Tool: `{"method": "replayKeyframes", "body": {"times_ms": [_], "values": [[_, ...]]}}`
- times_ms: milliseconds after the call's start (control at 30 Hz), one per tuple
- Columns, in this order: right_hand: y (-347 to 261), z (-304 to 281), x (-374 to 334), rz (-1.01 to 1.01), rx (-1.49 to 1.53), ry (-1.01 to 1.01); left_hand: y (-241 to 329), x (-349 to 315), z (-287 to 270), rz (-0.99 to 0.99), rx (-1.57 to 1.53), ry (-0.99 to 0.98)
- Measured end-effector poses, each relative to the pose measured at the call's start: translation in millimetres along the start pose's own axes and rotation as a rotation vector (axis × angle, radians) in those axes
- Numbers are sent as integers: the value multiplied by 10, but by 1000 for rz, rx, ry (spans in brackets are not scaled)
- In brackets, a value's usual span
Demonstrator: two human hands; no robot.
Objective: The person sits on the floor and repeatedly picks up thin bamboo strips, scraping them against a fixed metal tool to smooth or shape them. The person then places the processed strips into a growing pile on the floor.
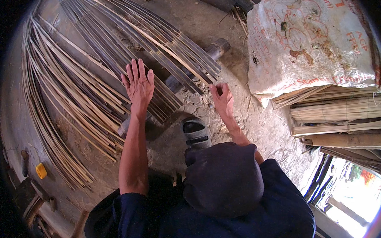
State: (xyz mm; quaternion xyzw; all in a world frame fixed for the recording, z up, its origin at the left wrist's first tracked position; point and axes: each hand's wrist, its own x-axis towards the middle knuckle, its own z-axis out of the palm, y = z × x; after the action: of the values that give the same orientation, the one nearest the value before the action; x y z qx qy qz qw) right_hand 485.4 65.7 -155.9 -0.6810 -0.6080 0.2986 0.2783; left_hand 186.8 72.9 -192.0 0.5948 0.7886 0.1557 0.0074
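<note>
My left hand (140,87) lies flat, palm down, on a row of dark bamboo strips (167,104), its fingers stretched out and slightly spread. Beyond the right side of that row, my right hand (223,100) pinches with thumb and forefinger at the near end of a pale bamboo strip (188,68). This strip runs away from me among more dark strips. Both groups rest across a log (218,48) on the ground. To the left fans out a loose bundle of pale, narrow bamboo strips (82,95).
A stained white woven sack (297,52) lies at the right on stacked split bamboo (337,111). My sandalled foot (195,130) is between the hands. A small yellow object (41,171) sits at far left, and bright light enters through a gap at lower right.
</note>
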Motion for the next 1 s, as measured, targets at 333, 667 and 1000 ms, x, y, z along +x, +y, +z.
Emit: {"method": "replayKeyframes", "body": {"times_ms": [333, 667, 1000], "values": [[-153, -135, 96, -572, -378, -114, 23, 12, -14, -7, -23, -11], [-161, -114, 0, 124, 53, -352, 21, -10, -35, -23, -19, -27], [129, -17, -80, 491, 774, -358, -3, -4, 16, -24, 22, -37]]}}
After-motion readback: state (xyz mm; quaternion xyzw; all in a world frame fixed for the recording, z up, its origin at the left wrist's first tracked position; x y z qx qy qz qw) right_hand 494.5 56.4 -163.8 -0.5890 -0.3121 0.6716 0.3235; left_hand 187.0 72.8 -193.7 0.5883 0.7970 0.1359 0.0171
